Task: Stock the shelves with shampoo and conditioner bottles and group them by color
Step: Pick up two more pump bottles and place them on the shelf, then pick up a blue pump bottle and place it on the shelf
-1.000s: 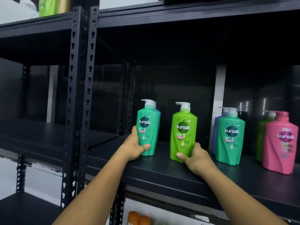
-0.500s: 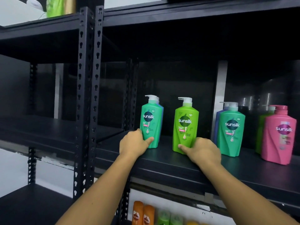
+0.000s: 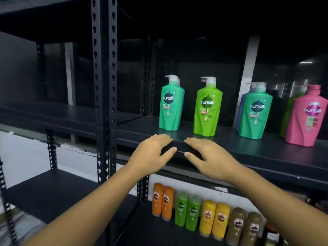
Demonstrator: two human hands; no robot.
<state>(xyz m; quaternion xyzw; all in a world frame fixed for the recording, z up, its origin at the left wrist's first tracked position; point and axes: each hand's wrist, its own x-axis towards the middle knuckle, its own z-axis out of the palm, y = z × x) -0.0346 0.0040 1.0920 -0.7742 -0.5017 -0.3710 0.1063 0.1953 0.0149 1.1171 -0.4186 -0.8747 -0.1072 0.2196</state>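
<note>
Both hands are held flat and open, and nothing is gripped by either. The left hand point(image 3: 152, 153) is seen at about 7 o'clock from the frame's centre and the right hand point(image 3: 207, 157) at about 5 o'clock. Their fingertips are pointed toward each other over the front edge of the middle shelf point(image 3: 266, 153); whether the shelf is touched cannot be told.

A teal pump bottle point(image 3: 170, 107) is stood upright on this shelf at 12 o'clock from the left hand, apart from it. A lime-green pump bottle point(image 3: 207, 110) is placed at 12 o'clock from the right hand, likewise apart. At 3 o'clock from the lime-green one, a second teal bottle point(image 3: 255, 114) is set with a blue bottle point(image 3: 241, 107) right behind it. A pink bottle point(image 3: 307, 118) is found at the far 3 o'clock edge, with a green one partly hidden behind it.

On the lower shelf point(image 3: 142, 233), toward 6 o'clock, smaller bottles are lined up in pairs by colour: orange bottles point(image 3: 162, 203), small green bottles point(image 3: 186, 212), yellow bottles point(image 3: 213, 221) and brown bottles point(image 3: 245, 228). A perforated black upright point(image 3: 103, 86) is seen at 9 o'clock.
</note>
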